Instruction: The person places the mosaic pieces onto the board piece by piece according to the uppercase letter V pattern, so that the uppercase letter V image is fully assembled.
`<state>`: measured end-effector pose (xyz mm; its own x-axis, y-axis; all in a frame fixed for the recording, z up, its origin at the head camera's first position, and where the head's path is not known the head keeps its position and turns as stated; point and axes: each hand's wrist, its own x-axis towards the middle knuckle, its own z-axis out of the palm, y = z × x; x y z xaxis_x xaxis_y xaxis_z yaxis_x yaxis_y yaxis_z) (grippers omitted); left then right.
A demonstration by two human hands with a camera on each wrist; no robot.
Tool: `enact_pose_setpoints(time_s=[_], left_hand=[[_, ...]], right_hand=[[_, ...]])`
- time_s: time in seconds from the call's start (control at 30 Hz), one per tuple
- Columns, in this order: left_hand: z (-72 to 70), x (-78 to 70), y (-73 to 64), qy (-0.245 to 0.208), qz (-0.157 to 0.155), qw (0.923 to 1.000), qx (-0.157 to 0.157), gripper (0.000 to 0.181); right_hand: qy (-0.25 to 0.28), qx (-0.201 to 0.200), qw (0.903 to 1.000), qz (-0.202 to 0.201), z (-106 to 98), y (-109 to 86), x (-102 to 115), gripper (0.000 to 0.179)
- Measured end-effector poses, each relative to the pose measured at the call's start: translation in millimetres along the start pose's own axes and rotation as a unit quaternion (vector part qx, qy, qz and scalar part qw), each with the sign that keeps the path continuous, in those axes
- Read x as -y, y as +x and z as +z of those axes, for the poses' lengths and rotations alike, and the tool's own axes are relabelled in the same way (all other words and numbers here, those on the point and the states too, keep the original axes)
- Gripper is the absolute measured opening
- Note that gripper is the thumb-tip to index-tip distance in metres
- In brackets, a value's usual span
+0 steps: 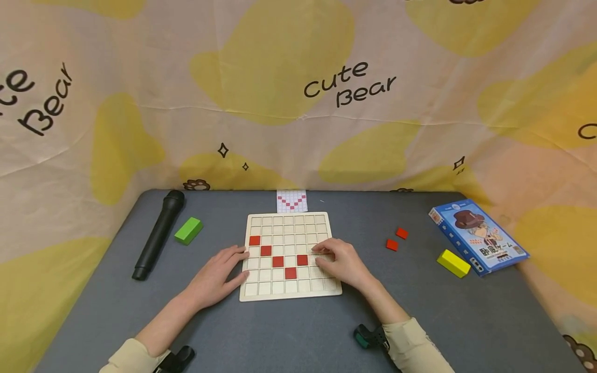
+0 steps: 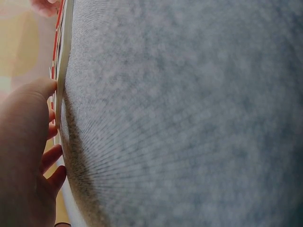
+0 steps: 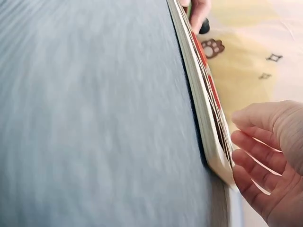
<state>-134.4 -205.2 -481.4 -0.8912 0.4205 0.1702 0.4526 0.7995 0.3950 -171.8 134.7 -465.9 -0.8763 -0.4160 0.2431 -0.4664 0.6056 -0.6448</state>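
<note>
A pale board (image 1: 290,297) with a grid of square cells lies on the table, several red square tiles (image 1: 290,273) set in it in a slanting pattern. My left hand (image 1: 216,277) rests at the board's left edge, thumb and fingertips touching its rim. Over the board's right side is my right hand (image 1: 344,261), its fingers loosely bent, their tips at the cells beside the rightmost red tile (image 1: 302,260). In the right wrist view, no object shows between the right hand's (image 3: 270,156) thumb and fingers; the cells under the fingertips are hidden.
Behind the board is a card (image 1: 292,201) with a V-shaped pattern. Two loose red tiles (image 1: 392,245) lie to the right, before a yellow block (image 1: 453,263) and a blue box (image 1: 482,238). At left are a black microphone (image 1: 158,235) and a green block (image 1: 188,231).
</note>
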Motion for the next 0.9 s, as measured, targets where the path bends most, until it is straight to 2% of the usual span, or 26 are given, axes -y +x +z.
enact_pose_setpoints(time_s=[0.17,0.47,0.9], left_hand=[[0.5,0.6,-1.1,0.0,-0.002,1.0,-0.002,0.047],[0.1,0.6,-1.5,0.001,-0.002,1.0,-0.003,0.047],[1.9,2.3,-0.7,0.006,0.004,1.0,-0.006,0.047]], right_hand=[[-0.01,-0.016,0.9995,0.026,-15,-5.9,-12,0.022],[-0.054,-0.075,0.9934,0.069,-51,-19.8,-45,0.021],[-0.092,-0.085,0.9817,0.143,-98,-48.9,-82,0.025]])
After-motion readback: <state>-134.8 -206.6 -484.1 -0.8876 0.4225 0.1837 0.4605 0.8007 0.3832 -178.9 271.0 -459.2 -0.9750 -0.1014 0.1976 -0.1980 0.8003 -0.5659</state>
